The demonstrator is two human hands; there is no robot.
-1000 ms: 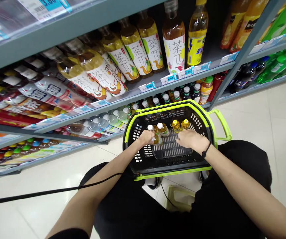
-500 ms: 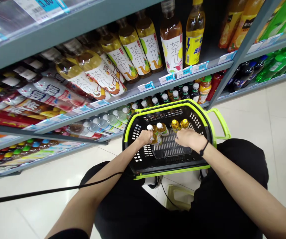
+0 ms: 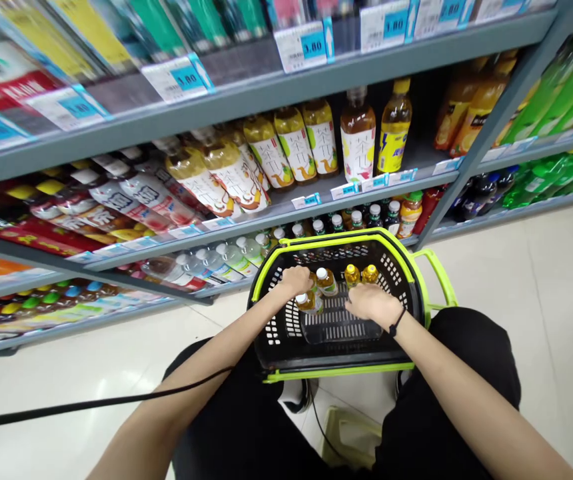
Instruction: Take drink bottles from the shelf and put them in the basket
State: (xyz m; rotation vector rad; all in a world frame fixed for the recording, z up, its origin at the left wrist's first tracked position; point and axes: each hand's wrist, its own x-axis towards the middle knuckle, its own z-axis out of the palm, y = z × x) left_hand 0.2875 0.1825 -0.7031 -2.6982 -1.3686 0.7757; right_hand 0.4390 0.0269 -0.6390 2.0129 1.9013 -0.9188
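Note:
A black basket (image 3: 336, 363) with lime-green rims stands between the knees. Inside it, my left hand (image 3: 296, 281) is closed over the top of a bottle at the left. A white-capped bottle (image 3: 310, 303) leans just below that hand, and another white-capped bottle (image 3: 326, 283) stands to its right. My right hand (image 3: 370, 303), with a black band at the wrist, is closed in the right half of the basket; what its fingers hold is hidden. Two yellow-capped bottles (image 3: 352, 275) are just beyond the right hand.
Shelves of drink bottles (image 3: 266, 157) with price tags run across the front. The basket's green handle (image 3: 439, 280) sticks out to the right. A black cable (image 3: 101, 403) crosses the left forearm. A pale green stool (image 3: 349, 437) is on the floor below the basket.
The view has tilted upward, showing more of the upper shelf. My left hand has moved from beside the lower white-capped bottle to the top of the bottle behind it. My right hand remains near the yellow-capped bottles.

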